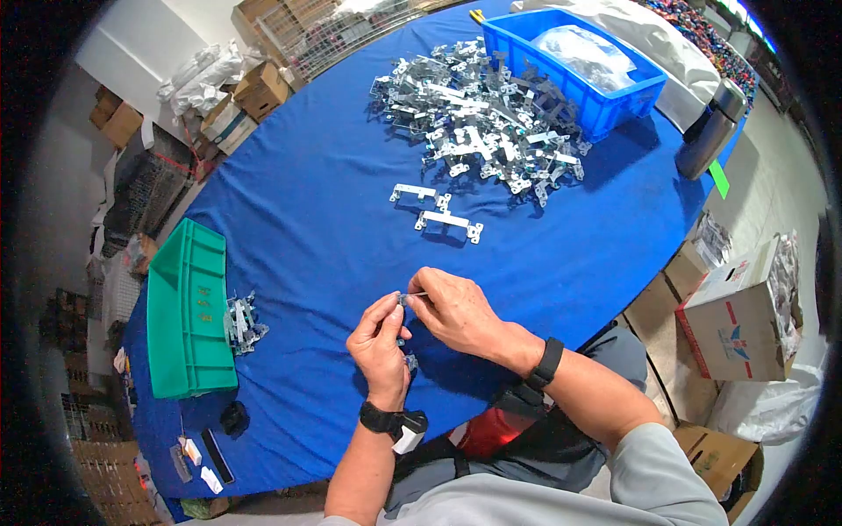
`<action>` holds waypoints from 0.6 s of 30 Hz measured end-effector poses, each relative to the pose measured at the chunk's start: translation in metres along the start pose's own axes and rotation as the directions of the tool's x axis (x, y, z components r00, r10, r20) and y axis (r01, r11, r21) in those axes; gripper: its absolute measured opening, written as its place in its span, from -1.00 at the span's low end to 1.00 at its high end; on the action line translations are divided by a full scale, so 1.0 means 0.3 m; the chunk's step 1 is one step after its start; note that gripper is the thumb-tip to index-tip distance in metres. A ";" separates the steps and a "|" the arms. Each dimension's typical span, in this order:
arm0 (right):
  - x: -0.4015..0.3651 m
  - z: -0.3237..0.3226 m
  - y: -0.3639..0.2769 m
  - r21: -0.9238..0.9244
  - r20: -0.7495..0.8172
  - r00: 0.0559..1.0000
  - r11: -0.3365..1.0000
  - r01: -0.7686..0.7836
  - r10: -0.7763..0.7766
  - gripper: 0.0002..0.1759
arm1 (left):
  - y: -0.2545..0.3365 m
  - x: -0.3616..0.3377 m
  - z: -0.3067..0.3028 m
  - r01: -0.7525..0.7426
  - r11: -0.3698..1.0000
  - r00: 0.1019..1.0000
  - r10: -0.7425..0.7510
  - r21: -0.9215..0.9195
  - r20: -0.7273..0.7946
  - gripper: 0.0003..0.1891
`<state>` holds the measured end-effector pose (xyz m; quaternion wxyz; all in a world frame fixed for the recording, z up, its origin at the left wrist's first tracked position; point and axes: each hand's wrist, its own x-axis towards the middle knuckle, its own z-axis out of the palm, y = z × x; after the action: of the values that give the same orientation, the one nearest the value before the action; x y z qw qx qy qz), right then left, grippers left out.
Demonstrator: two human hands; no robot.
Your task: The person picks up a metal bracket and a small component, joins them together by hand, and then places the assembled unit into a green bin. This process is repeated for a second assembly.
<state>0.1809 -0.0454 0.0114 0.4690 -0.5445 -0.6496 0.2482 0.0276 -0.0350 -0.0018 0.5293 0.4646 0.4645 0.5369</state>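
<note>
My left hand [381, 346] is closed, with thumb and forefinger pinching a small metal part [403, 299]. My right hand [456, 311] meets it from the right, its fingers closed on a thin metal piece [416, 294] whose tip touches the small part. Most of what the left hand holds is hidden by its fingers. Beyond the hands lie two loose metal brackets, one nearer [447, 219] and one farther [416, 190]. Farther back spreads a large pile of metal brackets [482, 123].
A blue crate [589, 107] with clear plastic stands behind the pile, near a steel flask [712, 131]. At left, a green tray [189, 320] stands beside a small heap of metal parts [243, 323]. Cardboard boxes [735, 320] stand beyond the right table edge.
</note>
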 end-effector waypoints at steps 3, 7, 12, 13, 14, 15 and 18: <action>-0.001 -0.006 0.001 -0.009 0.020 1.000 1.000 -0.018 0.018 -0.81 | 0.000 -0.001 0.002 -0.004 1.000 1.000 0.004 0.000 0.001 -0.81; 0.001 0.005 -0.001 0.068 -0.038 0.999 0.997 0.033 -0.031 -0.79 | -0.005 0.002 -0.007 0.014 1.000 1.000 -0.014 0.004 0.013 -0.81; 0.003 -0.006 -0.001 -0.023 0.016 1.000 1.000 0.007 -0.006 -0.81 | -0.007 0.001 -0.002 -0.020 1.000 1.000 0.020 0.008 0.013 -0.81; 0.004 -0.007 -0.002 -0.032 0.040 0.999 0.999 -0.015 0.016 -0.80 | -0.008 0.001 -0.002 -0.029 0.999 0.999 0.029 0.012 0.014 -0.81; 0.003 -0.006 -0.002 -0.033 0.041 0.999 0.999 -0.016 0.017 -0.80 | -0.009 0.002 -0.001 -0.028 1.000 1.000 0.028 0.011 0.013 -0.81; 0.001 -0.003 -0.002 0.001 0.028 1.000 1.000 -0.011 0.011 -0.80 | -0.011 0.003 0.000 -0.031 0.999 0.999 0.031 0.007 0.009 -0.80; 0.002 -0.006 -0.004 0.009 0.029 1.000 1.000 -0.004 0.004 -0.80 | -0.010 0.004 -0.004 -0.018 1.000 1.000 0.018 0.000 0.009 -0.81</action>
<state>0.1818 -0.0455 0.0134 0.4617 -0.5399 -0.6541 0.2599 0.0267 -0.0338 -0.0051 0.5266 0.4710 0.4581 0.5395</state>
